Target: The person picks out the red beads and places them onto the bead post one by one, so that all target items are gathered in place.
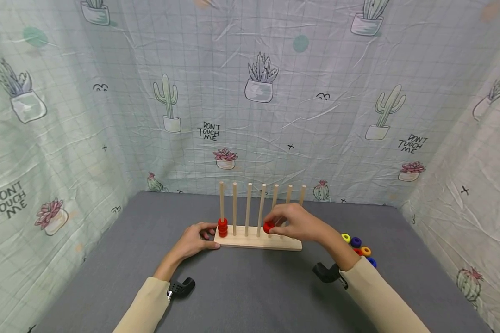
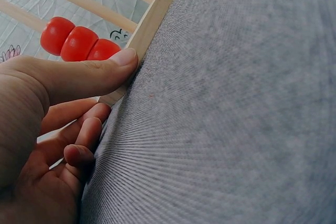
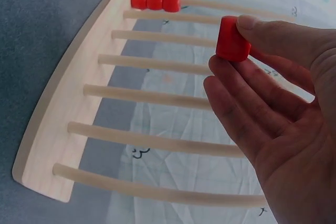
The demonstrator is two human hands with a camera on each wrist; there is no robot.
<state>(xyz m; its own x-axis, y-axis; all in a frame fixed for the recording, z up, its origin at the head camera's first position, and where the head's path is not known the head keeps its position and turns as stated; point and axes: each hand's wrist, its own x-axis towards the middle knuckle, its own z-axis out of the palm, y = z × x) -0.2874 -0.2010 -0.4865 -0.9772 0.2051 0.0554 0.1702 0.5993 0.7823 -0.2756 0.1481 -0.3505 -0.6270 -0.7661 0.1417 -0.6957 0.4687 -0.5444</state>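
A wooden peg rack point(image 1: 250, 241) with several upright pegs stands on the table. Three red beads point(image 1: 222, 228) are stacked on its leftmost peg, also plain in the left wrist view. My left hand point(image 1: 195, 240) holds the rack's left end, its thumb point(image 2: 125, 57) on the front edge and the fingers beyond the end. Between the thumb and fingers of my right hand point(image 1: 293, 221) is another red bead point(image 3: 233, 39). That bead is held in front of the pegs, apart from the stack; in the right wrist view the pegs beside it carry nothing.
Loose beads lie on the grey table point(image 1: 250, 291) right of the rack: a yellow bead point(image 1: 346, 238), a purple bead point(image 1: 356, 242), an orange bead point(image 1: 365, 251), a blue bead point(image 1: 372, 262) and a red one partly behind my right forearm. A patterned curtain point(image 1: 300, 115) surrounds the table.
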